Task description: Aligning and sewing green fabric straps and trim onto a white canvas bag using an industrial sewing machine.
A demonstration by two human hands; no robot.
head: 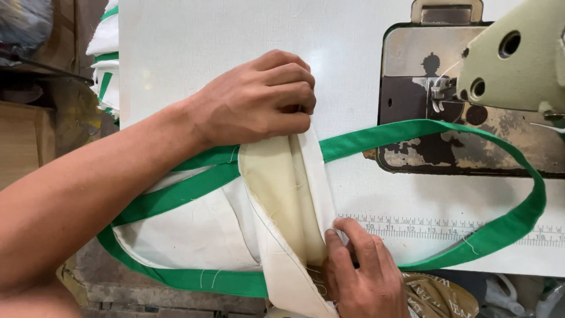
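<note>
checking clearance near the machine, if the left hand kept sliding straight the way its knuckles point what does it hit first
The left hand, fist closed on the folded white fabric, points right across the white table. The first thing in that line looks like the sewing machine's metal bed plate, then the presser foot. Height is hard to judge.

Cloth bag (235, 224) on table (194, 47); sewing machine (506, 65) right; strap loop (506, 176) between.
</note>
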